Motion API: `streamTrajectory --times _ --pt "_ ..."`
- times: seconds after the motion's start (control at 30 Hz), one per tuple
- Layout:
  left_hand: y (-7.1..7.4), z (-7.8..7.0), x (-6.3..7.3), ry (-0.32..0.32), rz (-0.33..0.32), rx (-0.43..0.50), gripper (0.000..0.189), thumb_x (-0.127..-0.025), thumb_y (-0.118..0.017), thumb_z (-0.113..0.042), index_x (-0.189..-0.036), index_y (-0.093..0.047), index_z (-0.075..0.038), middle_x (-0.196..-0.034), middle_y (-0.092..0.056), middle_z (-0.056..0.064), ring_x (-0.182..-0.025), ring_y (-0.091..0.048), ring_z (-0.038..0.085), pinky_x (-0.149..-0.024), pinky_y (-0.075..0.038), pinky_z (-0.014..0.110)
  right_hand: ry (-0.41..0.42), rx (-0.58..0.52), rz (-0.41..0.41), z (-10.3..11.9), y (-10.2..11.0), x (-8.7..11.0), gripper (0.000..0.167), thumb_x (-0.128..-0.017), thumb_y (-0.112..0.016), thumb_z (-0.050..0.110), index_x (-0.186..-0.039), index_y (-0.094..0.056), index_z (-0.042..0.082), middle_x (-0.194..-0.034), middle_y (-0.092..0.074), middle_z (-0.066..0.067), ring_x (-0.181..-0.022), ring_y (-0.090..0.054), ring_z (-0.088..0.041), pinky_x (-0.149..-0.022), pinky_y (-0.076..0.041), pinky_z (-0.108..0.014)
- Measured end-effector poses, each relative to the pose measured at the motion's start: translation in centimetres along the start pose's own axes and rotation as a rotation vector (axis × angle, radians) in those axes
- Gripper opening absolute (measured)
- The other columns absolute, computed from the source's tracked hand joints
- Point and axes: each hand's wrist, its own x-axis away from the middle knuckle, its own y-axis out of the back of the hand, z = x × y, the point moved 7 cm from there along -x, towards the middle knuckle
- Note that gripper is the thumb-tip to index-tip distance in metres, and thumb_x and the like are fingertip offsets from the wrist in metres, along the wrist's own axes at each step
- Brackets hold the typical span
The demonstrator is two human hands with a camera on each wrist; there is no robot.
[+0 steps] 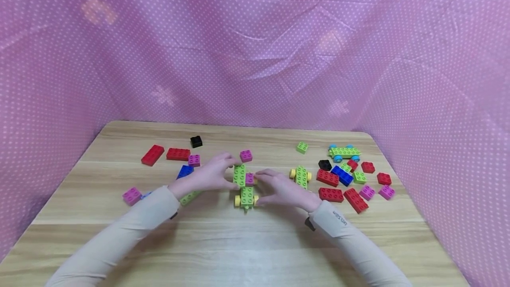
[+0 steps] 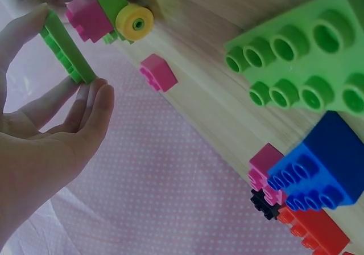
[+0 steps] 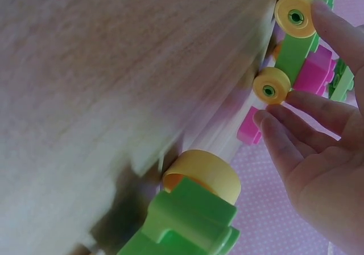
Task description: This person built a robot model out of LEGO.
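My left hand (image 1: pixel 209 175) pinches a thin light green studded plate (image 1: pixel 239 175) by its edges, thumb on one end and fingertips on the other. The plate is tilted over a green car base (image 1: pixel 247 197) with yellow wheels. On the base sits a pink brick (image 3: pixel 314 70), partly covered by the plate in the head view. My right hand (image 1: pixel 283 189) holds the car base from the right side, thumb at one yellow wheel (image 3: pixel 294 16) and a finger at the other. Just behind them lies a loose pink brick (image 1: pixel 246 156).
A second green car base (image 1: pixel 301 177) with yellow wheels stands right of my right hand. Further right are several red, blue, green and pink bricks and a car base (image 1: pixel 344 153) with blue wheels. Red bricks (image 1: pixel 178 154), a blue brick (image 1: pixel 185 172) and a black brick (image 1: pixel 196 141) lie left.
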Motion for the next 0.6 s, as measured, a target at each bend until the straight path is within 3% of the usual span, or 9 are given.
streamTrajectory --times 0.6 --pt "-0.59 -0.55 -0.96 0.023 0.035 0.043 0.072 -0.078 -0.083 -0.031 -0.141 -0.054 -0.013 -0.132 -0.057 0.010 -0.124 -0.056 0.031 -0.107 -0.049 0.050 0.012 0.013 -0.005 -0.35 -0.03 -0.02 0.078 -0.078 -0.082 0.040 -0.142 -0.052 0.007 -0.144 -0.056 -0.011 -0.132 -0.055 -0.025 -0.114 -0.045 -0.039"
